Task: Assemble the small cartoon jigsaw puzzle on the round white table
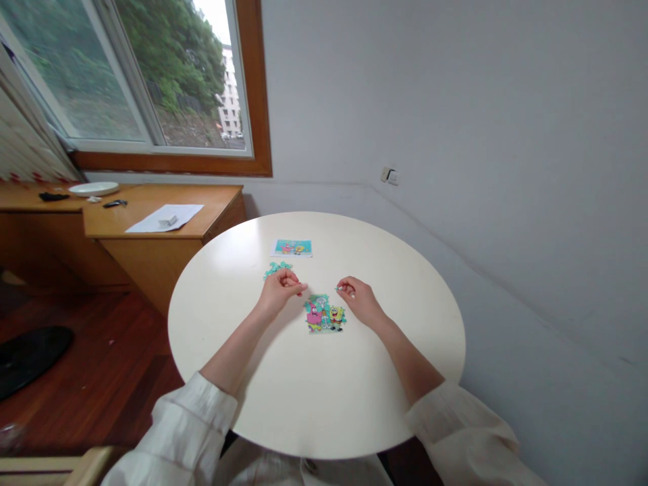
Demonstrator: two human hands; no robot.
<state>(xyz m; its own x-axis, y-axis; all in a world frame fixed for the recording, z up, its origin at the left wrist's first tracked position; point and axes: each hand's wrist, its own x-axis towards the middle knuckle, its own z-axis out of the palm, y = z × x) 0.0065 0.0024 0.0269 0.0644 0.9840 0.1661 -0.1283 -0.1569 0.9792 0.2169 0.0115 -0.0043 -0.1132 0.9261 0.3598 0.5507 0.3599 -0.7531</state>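
Note:
A partly joined jigsaw puzzle (324,314) of cartoon figures, one pink, one teal and one yellow, lies flat on the round table (318,391). My right hand (358,298) hovers at its upper right, fingertips pinched on a small puzzle piece (339,289). At the upper left of the puzzle is my left hand (278,291), its thumb and fingers drawn together; whatever they hold, if anything, is too small to make out. Loose teal puzzle pieces (277,268) lie in a heap just beyond the left hand, which partly covers them.
A printed picture card (293,248) with the same figures lies behind the loose pieces. Left of the table stands a wooden desk (223,210) bearing a paper sheet (152,221), a small white block (167,220) and a white plate (94,189). A wall (506,202) borders the right.

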